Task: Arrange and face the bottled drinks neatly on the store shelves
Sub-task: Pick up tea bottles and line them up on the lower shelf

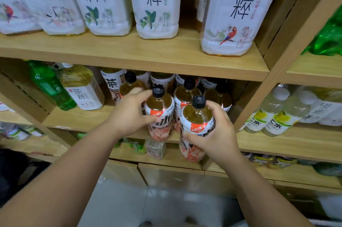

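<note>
Two tea bottles gripped at the middle shelf.
The left hand (129,115) has its fingers curled round the left bottle (160,104), which stands at the shelf (79,117) edge. The right hand (216,134) clamps the front bottle (196,115), seemingly just off the edge. They look full, so likely heavy, stiff and slick; best gripped at the labelled waist.

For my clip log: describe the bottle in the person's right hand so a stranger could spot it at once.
On the middle wooden shelf, under the tall white tea bottles, stands a cluster of black-capped amber bottles. The held bottle, in the right hand, is frontmost: it alone hangs before the shelf edge, lower than the left hand's neighbour bottle.
</note>
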